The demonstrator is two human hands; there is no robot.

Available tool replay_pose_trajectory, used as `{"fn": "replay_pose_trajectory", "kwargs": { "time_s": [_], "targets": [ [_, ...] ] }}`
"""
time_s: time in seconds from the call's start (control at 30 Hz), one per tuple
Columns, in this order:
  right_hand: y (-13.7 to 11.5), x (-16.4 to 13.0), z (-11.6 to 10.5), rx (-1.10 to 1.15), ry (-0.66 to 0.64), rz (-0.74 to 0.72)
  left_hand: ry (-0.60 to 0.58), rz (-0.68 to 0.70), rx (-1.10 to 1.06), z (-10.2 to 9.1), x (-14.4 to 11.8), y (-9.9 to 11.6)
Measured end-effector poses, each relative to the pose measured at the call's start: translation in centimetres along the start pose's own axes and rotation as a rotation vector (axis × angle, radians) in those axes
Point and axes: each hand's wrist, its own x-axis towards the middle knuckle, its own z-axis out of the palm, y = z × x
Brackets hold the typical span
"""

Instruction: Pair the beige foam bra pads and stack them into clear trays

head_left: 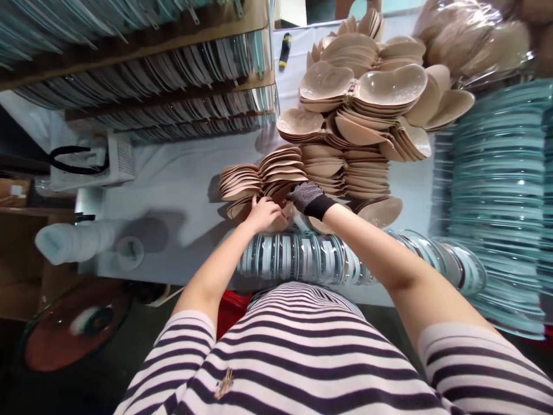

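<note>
A stack of nested beige bra cups (283, 164), joined in pairs, stands in front of me on the table. My left hand (264, 214), bare, is at the stack's near lower side, with its fingers curled on a beige bra cup (283, 222). My right hand (306, 196) wears a black glove with white dots. Its fingertips are closed at the right edge of the same lower cups, and the glove partly hides what they pinch. Beside it, more bra cups (367, 173) lie in nested rows.
Clear plastic shells (298, 256) line the near table edge, and taller stacks of shells (496, 190) stand at right. Racks of clear pieces (173, 86) fill the upper left. A yellow-black cutter (284, 52), a white basket (121, 157) and bagged cups (479, 43) are also there.
</note>
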Motion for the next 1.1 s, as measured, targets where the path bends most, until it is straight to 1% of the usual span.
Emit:
{"fn": "replay_pose_trajectory", "kwargs": {
  "time_s": [0.07,0.1,0.17,0.2,0.27,0.37,0.5,0.6,0.67,0.77,0.9,0.97,1.0,1.1],
  "targets": [
    [-0.4,-0.1,-0.4,-0.07,-0.11,-0.131,-0.019,0.036,0.029,-1.1,-0.2,0.4],
    [-0.6,-0.2,-0.5,-0.07,-0.15,-0.16,-0.025,0.055,0.046,-1.8,-0.4,0.6],
    [-1.2,-0.3,-0.8,-0.06,-0.182,-0.147,-0.023,0.083,0.071,-3.3,-0.9,1.3],
    [-1.5,-0.5,-1.0,-0.044,-0.174,-0.125,-0.019,0.093,0.071,-4.0,-1.2,1.7],
    [-1.9,-0.9,-1.2,0.02,-0.132,-0.123,-0.01,0.103,0.046,-5.5,-1.9,2.3],
    [-2.2,-2.1,-1.4,0.123,-0.003,-0.149,-0.002,0.079,-0.041,-7.2,-2.8,2.9],
    [-2.3,-3.4,-0.5,0.226,0.143,-0.139,-0.028,0.074,-0.139,-8.3,-3.5,3.2],
    [-2.5,-3.9,0.6,0.297,0.203,-0.152,-0.021,0.094,-0.174,-8.2,-3.8,3.4],
    [-2.7,-4.2,1.2,0.362,0.236,-0.121,-0.003,0.097,-0.216,-7.7,-4.0,3.5],
    [-3.1,-4.7,1.9,0.481,0.282,-0.034,0.048,0.096,-0.279,-6.2,-4.2,3.7],
    [-3.4,-5.2,2.8,0.609,0.337,0.088,0.162,0.009,-0.356,-4.2,-4.5,4.1],
    [-3.0,-5.4,3.1,0.608,0.317,0.084,0.184,-0.012,-0.357,-3.8,-4.7,4.2],
    [-2.8,-5.6,3.2,0.57,0.281,0.062,0.174,0.001,-0.33,-3.8,-4.9,4.2],
    [-2.1,-6.1,2.8,0.34,0.12,-0.032,0.11,0.091,-0.188,-4.2,-5.4,4.3]
  ]
}}
